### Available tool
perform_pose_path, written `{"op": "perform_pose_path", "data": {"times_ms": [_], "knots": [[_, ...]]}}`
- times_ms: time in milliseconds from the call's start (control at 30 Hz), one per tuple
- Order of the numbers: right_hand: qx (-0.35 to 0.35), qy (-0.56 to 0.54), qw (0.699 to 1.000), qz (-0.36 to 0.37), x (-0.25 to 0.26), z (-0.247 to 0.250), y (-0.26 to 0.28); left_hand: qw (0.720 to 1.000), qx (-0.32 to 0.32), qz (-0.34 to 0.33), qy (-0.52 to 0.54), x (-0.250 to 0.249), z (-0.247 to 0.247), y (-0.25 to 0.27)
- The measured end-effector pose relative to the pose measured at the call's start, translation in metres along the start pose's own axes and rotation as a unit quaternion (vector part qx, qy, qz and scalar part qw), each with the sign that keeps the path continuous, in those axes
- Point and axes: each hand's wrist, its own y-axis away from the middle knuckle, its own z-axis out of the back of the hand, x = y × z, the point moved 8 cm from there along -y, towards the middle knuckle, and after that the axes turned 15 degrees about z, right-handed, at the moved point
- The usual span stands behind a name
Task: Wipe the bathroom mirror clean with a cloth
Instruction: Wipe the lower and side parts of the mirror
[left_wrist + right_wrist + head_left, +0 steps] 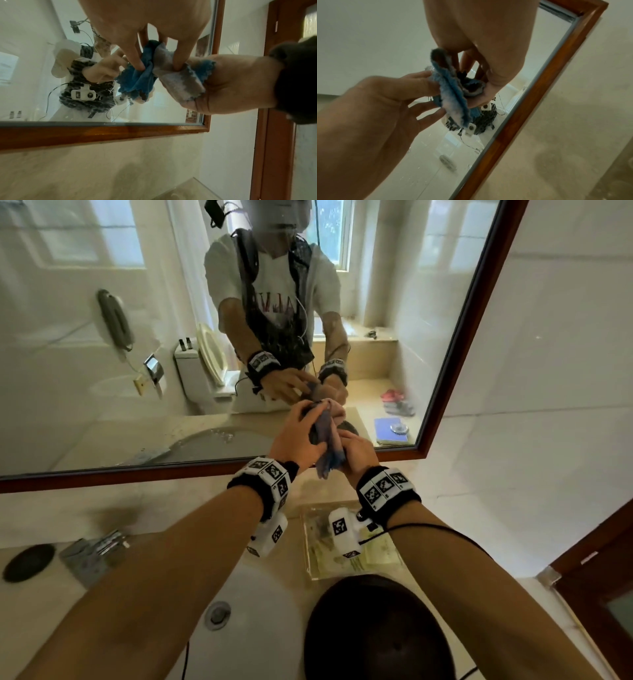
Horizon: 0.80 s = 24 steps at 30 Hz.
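1. Your hands are together in front of the mirror (239, 320), low near its wooden frame (472, 326).
2. Your left hand (298, 436) pinches the upper part of the cloth (329, 440); your right hand (358, 453) grips its lower part.
3. The bunched blue-and-grey cloth runs lengthwise from the glass back towards you, its loose end hanging above the bench (144, 515).

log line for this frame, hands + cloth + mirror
phase: readying cloth | left hand: holds cloth | right hand: holds same cloth | cloth: bunched, off glass | mirror: spots visible
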Motion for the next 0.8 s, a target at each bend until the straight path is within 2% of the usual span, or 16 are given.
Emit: {"op": "perform_pose_path", "data": {"times_ms": [100,200,267,333,367,433,533,600,667,700,800], "knots": [[-0.002,-0.048,0.998,-0.048,-0.006,0.014,-0.001,0.998,-0.039,0.000,-0.045,-0.005,-0.008,-0.006],[-0.036,-0.072,0.993,-0.090,-0.005,0.036,-0.005,0.990,-0.118,-0.029,-0.076,-0.020,-0.005,-0.010],[-0.060,-0.011,0.997,-0.055,0.007,0.055,-0.015,0.978,-0.172,-0.070,-0.090,-0.034,0.002,-0.011],[-0.072,0.142,0.987,0.035,0.030,0.073,-0.025,0.961,-0.215,-0.131,-0.111,-0.051,0.006,-0.009],[-0.075,0.242,0.964,0.078,0.042,0.079,-0.028,0.952,-0.227,-0.155,-0.131,-0.057,0.004,-0.010],[-0.087,0.423,0.885,0.171,0.071,0.083,-0.026,0.937,-0.237,-0.187,-0.174,-0.064,0.002,-0.011],[-0.098,0.550,0.769,0.310,0.107,0.073,-0.023,0.932,-0.210,-0.190,-0.226,-0.057,-0.011,-0.020],[-0.075,0.616,0.719,0.314,0.106,0.067,-0.030,0.929,-0.191,-0.184,-0.256,-0.050,-0.018,-0.023],[-0.044,0.666,0.685,0.292,0.096,0.067,-0.042,0.925,-0.183,-0.188,-0.276,-0.049,-0.023,-0.023],[-0.027,0.676,0.677,0.290,0.092,0.067,-0.048,0.921,-0.183,-0.192,-0.286,-0.049,-0.025,-0.024],[0.000,0.668,0.680,0.302,0.083,0.067,-0.061,0.912,-0.192,-0.195,-0.305,-0.048,-0.027,-0.026]]}}
